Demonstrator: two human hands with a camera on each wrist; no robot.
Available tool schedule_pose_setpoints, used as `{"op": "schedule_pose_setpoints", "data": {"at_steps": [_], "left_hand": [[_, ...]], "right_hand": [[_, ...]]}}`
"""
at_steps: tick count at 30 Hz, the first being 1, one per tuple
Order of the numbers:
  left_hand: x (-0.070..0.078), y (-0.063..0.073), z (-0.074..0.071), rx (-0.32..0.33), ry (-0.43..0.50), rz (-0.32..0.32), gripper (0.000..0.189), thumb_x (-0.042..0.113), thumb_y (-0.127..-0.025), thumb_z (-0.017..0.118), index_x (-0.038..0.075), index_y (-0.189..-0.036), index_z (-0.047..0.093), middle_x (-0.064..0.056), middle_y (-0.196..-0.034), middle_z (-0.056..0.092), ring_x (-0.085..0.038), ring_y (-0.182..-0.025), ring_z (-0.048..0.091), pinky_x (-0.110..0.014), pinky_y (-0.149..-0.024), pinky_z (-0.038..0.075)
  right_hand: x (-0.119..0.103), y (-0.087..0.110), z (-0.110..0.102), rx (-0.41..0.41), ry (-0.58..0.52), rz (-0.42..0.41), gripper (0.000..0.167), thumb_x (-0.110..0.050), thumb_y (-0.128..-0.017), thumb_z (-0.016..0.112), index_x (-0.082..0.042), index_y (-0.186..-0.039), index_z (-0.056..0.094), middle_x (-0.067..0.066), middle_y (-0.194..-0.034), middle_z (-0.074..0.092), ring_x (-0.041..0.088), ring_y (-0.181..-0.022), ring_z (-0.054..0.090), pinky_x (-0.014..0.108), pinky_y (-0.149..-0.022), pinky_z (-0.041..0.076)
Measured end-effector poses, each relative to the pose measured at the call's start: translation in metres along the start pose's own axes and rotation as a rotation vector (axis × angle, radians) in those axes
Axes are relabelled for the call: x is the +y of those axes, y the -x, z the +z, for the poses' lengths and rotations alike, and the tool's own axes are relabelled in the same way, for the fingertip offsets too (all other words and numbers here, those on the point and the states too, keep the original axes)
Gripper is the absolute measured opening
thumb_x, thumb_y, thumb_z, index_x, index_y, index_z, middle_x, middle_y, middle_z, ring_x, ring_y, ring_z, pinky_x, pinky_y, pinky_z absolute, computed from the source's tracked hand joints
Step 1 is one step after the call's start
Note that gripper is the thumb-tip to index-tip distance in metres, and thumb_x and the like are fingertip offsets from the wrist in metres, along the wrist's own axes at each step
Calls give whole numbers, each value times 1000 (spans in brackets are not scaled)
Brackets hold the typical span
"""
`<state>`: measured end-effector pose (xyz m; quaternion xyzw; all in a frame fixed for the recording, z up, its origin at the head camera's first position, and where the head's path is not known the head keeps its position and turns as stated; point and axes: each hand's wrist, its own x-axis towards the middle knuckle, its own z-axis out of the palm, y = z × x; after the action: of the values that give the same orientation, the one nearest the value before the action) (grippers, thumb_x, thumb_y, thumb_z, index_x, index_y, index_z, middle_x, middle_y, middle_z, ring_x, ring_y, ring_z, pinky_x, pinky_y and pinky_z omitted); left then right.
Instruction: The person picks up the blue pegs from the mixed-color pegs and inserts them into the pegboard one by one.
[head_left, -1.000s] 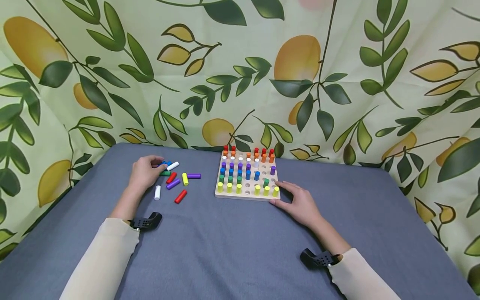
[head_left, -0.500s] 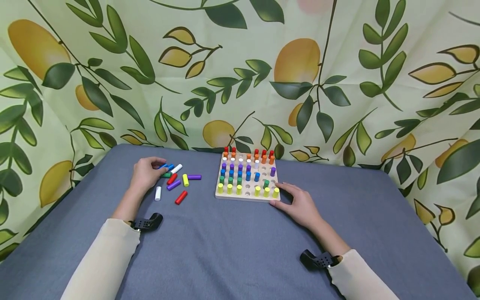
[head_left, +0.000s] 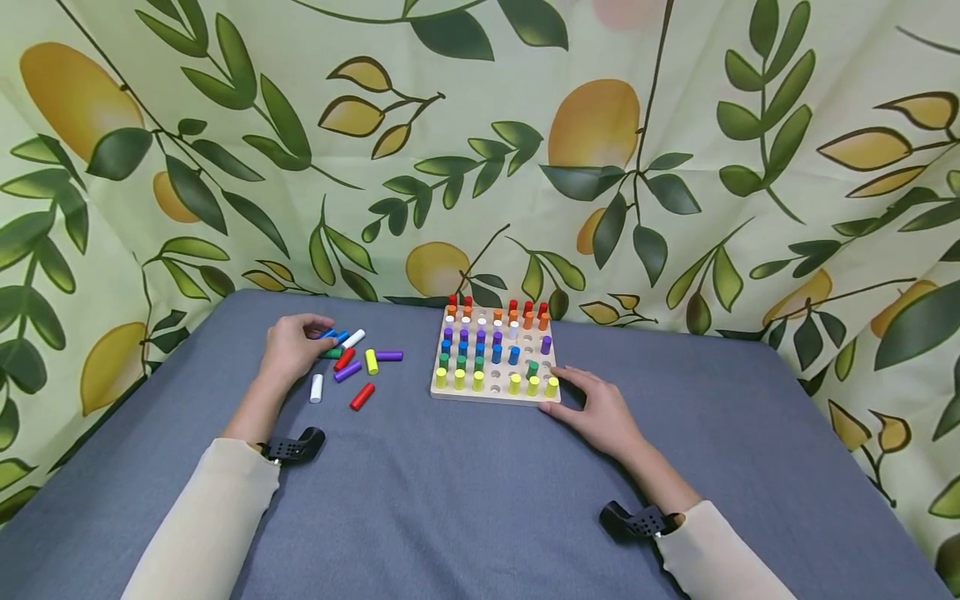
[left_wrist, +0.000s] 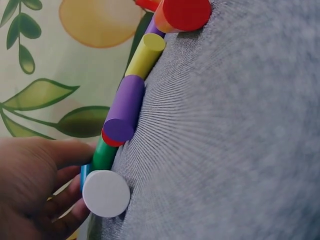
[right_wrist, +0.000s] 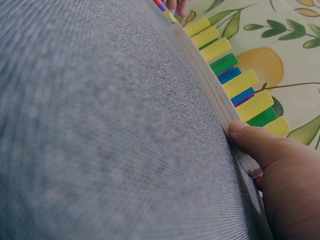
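At the left, my left hand point(head_left: 292, 346) reaches into a loose group of coloured pegs and pinches a blue peg point(head_left: 327, 333) between thumb and fingers. Beside it lie another blue peg point(head_left: 342, 337), a white peg point(head_left: 354, 339) and a green peg point(head_left: 331, 353). In the left wrist view a white peg point(left_wrist: 106, 194) partly hides the blue one. My right hand point(head_left: 596, 406) grips the near right corner of a wooden pegboard point(head_left: 491, 399), its thumb along the front edge in the right wrist view. Rows of coloured pegs stand upright in the board, with several bare holes between them.
More pegs lie on the grey cloth between hand and board: red point(head_left: 362, 396), purple point(head_left: 348, 372), yellow point(head_left: 371, 361) and white point(head_left: 317, 388). Behind the table point(head_left: 480, 500) hangs a leaf-and-fruit patterned curtain point(head_left: 480, 167), close to the board's far edge.
The blue pegs at my left fingertips have shifted slightly, now lying lower and more apart. The right hand and the pegboard stay put; the whole head view has dropped a little.
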<state>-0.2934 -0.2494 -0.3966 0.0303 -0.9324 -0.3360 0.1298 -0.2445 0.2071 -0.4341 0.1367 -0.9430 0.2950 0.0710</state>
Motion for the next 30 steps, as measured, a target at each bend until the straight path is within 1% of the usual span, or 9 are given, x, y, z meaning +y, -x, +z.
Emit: {"op": "schedule_pose_setpoints", "data": {"at_steps": [3,7,11,18,21,25,27,30], "left_hand": [[1,0,-1,-5,-9,-8,29,10,-92,73,-2,-119,71,-25,-110,72,-34,-97,65,-43,-81,52],[1,0,-3,-11,-13,-4,28,11,-92,73,-1,-117,72,-24,-107,72,-32,-93,64,-32,-74,46],[0,0,-4,-12,-12,10,26,10,-91,74,-1,-115,74,-23,-104,73,-30,-89,62,-29,-71,43],[0,-1,-5,-28,-28,28,26,12,-94,71,-1,-117,73,-23,-106,73,-31,-90,62,-29,-71,44],[2,-1,-6,-30,-45,48,31,12,-95,69,1,-124,70,-23,-109,72,-32,-93,64,-33,-73,47],[5,0,-9,-27,-66,72,39,12,-98,65,1,-135,63,-24,-113,70,-35,-96,65,-42,-77,51],[8,0,-11,-24,-72,77,38,11,-99,63,1,-136,62,-25,-114,68,-35,-96,65,-45,-78,51],[11,2,-14,-25,-83,79,34,11,-100,60,1,-131,66,-27,-117,65,-35,-96,61,-44,-78,48]], "right_hand": [[0,0,0,5,-1,-6,65,-46,-86,77,-13,-140,61,24,-145,57,44,-137,52,64,-112,39],[0,-1,1,-3,2,-2,66,-47,-86,77,-14,-141,61,23,-146,56,44,-138,51,63,-113,38],[-1,-1,1,-9,5,3,66,-48,-87,77,-14,-141,60,23,-146,56,43,-138,51,64,-113,38],[0,0,0,-5,3,6,66,-48,-86,77,-14,-141,61,23,-146,56,44,-138,51,64,-113,38],[0,1,0,-4,-1,4,66,-48,-87,77,-14,-141,61,23,-146,56,44,-138,51,64,-112,38],[0,1,0,-3,0,2,66,-48,-87,77,-15,-141,60,23,-145,57,44,-138,51,64,-112,38],[0,1,0,-1,-1,2,66,-48,-87,77,-15,-141,61,23,-146,57,44,-138,51,64,-112,38],[0,1,0,1,-5,2,66,-48,-87,77,-15,-141,61,23,-146,57,44,-138,51,64,-112,38]]}}
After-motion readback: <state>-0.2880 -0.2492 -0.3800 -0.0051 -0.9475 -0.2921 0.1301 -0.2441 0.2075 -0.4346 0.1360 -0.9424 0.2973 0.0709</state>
